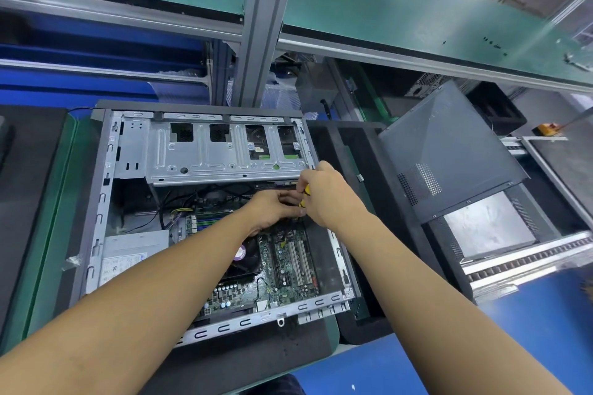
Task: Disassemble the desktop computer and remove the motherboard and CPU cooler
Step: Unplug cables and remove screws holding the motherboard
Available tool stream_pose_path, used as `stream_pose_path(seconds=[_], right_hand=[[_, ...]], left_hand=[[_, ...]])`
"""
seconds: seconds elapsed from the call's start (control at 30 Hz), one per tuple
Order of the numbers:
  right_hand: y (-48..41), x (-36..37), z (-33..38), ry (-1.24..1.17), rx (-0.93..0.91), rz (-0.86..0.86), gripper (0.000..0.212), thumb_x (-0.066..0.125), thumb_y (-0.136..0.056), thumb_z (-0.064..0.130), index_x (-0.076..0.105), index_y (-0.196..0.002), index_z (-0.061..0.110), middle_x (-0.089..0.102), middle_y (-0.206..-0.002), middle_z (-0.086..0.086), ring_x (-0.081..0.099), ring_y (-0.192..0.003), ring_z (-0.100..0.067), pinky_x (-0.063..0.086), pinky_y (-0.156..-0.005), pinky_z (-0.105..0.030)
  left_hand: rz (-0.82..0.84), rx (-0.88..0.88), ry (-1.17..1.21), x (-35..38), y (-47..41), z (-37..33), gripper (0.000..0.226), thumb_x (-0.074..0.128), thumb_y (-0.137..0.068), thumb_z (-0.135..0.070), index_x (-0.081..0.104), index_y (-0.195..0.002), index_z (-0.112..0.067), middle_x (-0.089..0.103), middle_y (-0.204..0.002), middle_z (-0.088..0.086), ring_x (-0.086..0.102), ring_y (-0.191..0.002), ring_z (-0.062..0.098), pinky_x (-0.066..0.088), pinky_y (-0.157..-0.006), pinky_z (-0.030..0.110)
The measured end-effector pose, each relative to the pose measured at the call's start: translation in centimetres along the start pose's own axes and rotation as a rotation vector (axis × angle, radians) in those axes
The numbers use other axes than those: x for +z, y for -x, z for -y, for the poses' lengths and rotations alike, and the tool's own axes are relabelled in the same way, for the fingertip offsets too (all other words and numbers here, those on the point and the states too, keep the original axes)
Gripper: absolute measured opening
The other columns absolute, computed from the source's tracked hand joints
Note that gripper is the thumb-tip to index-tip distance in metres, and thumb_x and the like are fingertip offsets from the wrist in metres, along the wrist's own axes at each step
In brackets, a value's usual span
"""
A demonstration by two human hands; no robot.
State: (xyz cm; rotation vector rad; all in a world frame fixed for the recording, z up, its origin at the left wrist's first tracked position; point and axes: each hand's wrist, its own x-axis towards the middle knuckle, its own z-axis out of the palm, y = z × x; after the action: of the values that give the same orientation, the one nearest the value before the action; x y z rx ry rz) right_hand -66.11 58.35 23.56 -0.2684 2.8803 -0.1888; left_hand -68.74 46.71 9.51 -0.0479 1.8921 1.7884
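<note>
Left of centre: open case [102,202], power supply [134,247] inside. Centre: motherboard [288,263] and cooler [245,258], both seated. Left hand [272,208], fingers curled; whether they pinch anything I cannot tell. Right hand [330,199] wraps the yellow screwdriver [306,191]. Right: side panel [449,154], off. I judge most work remains.

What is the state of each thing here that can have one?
Case: open, lying on its side.
Side panel: off, lying right of the case.
Motherboard: still in the case.
Cooler: still on the motherboard.
Screwdriver: gripped by the right hand.
Left hand: fingers curled beside the screwdriver; grip unclear.
</note>
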Motion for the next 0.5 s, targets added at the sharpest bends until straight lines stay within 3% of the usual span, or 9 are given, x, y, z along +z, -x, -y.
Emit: stream_pose_path(seconds=[0.1, 0.17, 0.23, 0.3, 0.4, 0.5], right_hand=[[0.1, 0.25, 0.13, -0.07, 0.075, -0.086, 0.024, 0.06, -0.096, 0.033, 0.056, -0.11, 0.013, 0.043, -0.102, -0.005, 0.051, -0.083, -0.028, 0.04, -0.07, -0.032], [-0.07, 0.41, 0.14, -0.039, 0.128, -0.115, 0.021, 0.057, -0.099, 0.029, 0.054, -0.107, 0.01, 0.043, -0.096, -0.004, 0.056, -0.086, -0.03, 0.038, -0.067, -0.032], [-0.22, 0.46, 0.2, -0.018, 0.13, -0.096, 0.016, 0.057, -0.099, 0.021, 0.055, -0.108, 0.009, 0.046, -0.099, -0.004, 0.058, -0.088, -0.027, 0.038, -0.067, -0.03], [-0.26, 0.24, 0.27, 0.006, 0.1, -0.06, 0.015, 0.061, -0.096, 0.013, 0.057, -0.11, 0.008, 0.048, -0.11, -0.007, 0.055, -0.086, -0.024, 0.04, -0.068, -0.029], [-0.25, -0.16, 0.3, -0.004, 0.062, -0.016, 0.021, 0.064, -0.09, 0.005, 0.06, -0.11, 0.01, 0.046, -0.117, -0.01, 0.053, -0.098, -0.028, 0.049, -0.078, -0.034], [-0.01, -0.22, 0.24, -0.047, 0.064, 0.001, 0.021, 0.064, -0.091, 0.011, 0.058, -0.111, 0.011, 0.045, -0.116, -0.01, 0.049, -0.104, -0.028, 0.048, -0.081, -0.036]], left_hand=[[-0.049, -0.005, -0.052, 0.08, -0.36, 0.31, 0.02, 0.087, -0.07, -0.02, 0.075, -0.087, -0.017, 0.073, -0.079, -0.016, 0.061, -0.066, -0.013, 0.041, -0.059, 0.003], [-0.032, 0.018, -0.055, 0.21, -0.54, 0.36, 0.028, 0.088, -0.069, -0.016, 0.073, -0.092, -0.011, 0.072, -0.085, -0.009, 0.061, -0.068, -0.011, 0.042, -0.066, 0.008], [-0.005, 0.024, -0.054, 0.15, -0.47, 0.26, 0.03, 0.088, -0.069, -0.015, 0.073, -0.095, -0.018, 0.073, -0.092, -0.009, 0.064, -0.078, -0.005, 0.043, -0.077, 0.014], [0.034, 0.014, -0.019, -0.12, -0.41, 0.21, 0.034, 0.087, -0.072, -0.015, 0.072, -0.099, -0.029, 0.074, -0.095, -0.016, 0.065, -0.088, -0.004, 0.043, -0.082, 0.012], [0.038, 0.023, -0.024, -0.29, -0.22, 0.18, 0.03, 0.083, -0.078, -0.016, 0.072, -0.093, -0.039, 0.072, -0.088, -0.028, 0.061, -0.08, -0.019, 0.039, -0.068, -0.003], [0.01, 0.018, -0.023, 0.09, -0.24, -0.04, 0.027, 0.083, -0.076, -0.009, 0.072, -0.087, -0.031, 0.072, -0.075, -0.025, 0.062, -0.068, -0.018, 0.04, -0.061, -0.002]])
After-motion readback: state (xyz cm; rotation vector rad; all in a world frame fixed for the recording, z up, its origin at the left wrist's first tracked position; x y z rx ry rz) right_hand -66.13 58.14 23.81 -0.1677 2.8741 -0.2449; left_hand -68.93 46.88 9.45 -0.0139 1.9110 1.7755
